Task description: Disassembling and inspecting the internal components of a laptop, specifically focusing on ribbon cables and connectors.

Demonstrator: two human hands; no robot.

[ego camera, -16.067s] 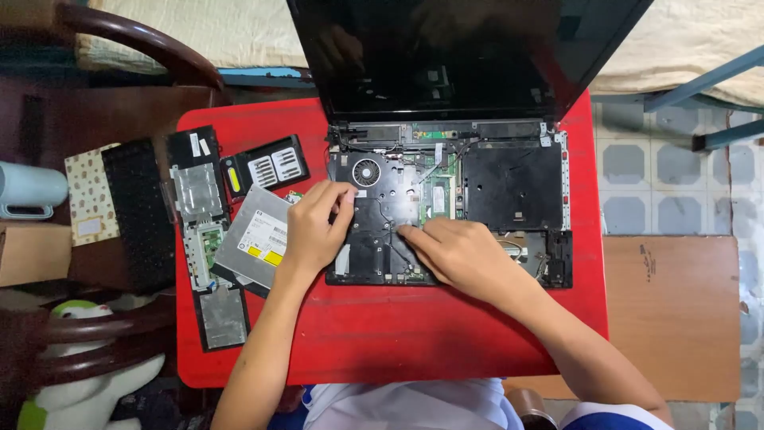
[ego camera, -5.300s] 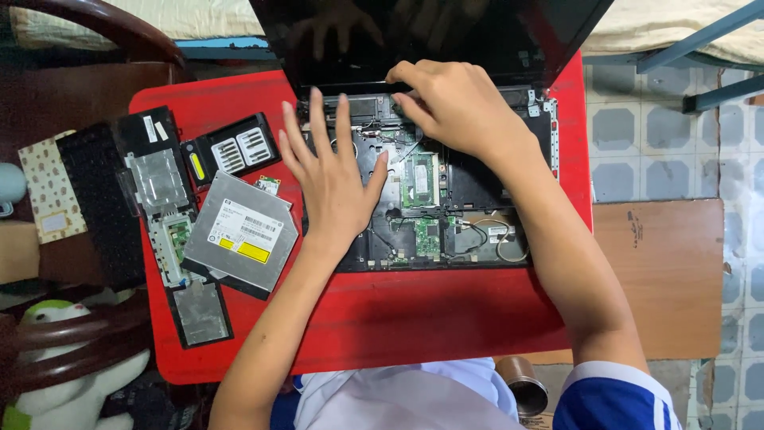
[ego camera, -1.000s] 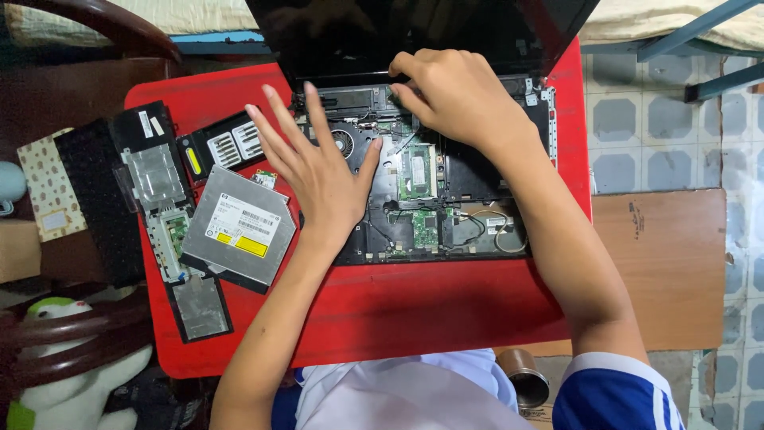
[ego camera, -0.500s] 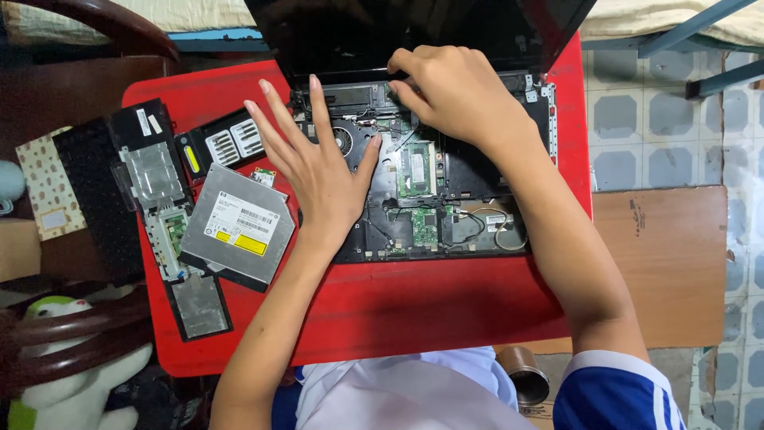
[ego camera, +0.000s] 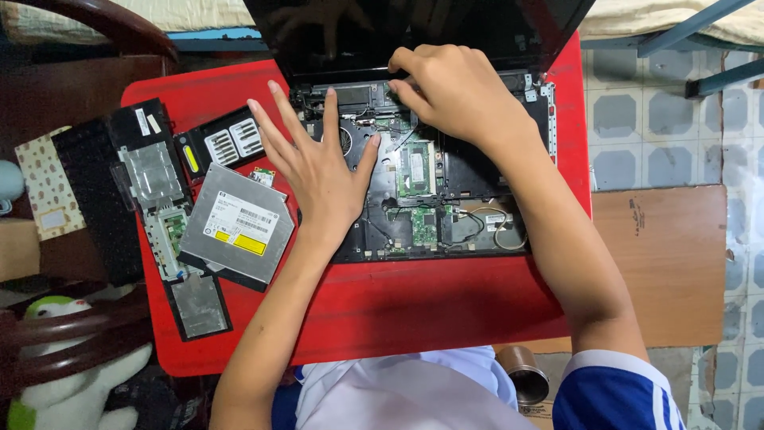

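Red tabletop took up most of the view, set over a tiled floor with a wooden board off to one side. On it sat an opened laptop base, its cover off so the green boards, a round fan and thin wires all showed, dark screen tilted up at the far end.

The left hand lay flat on the near-left part of the base with fingers spread wide, palm pressing down beside the fan. A few seconds earlier it sat much the same, so it hadn't really shifted (just steadying the machine, I'd say). The right hand was curled up near the hinge edge, fingertips pinched together on something small there; I couldn't tell what, the knuckles hid it. It had barely moved over the last second either, so whatever it was working at looked stubborn.

Off to the left lay a silver optical drive just beside the wrist, black cover panels, and a black keyboard further out. A plush toy sat by the chair.
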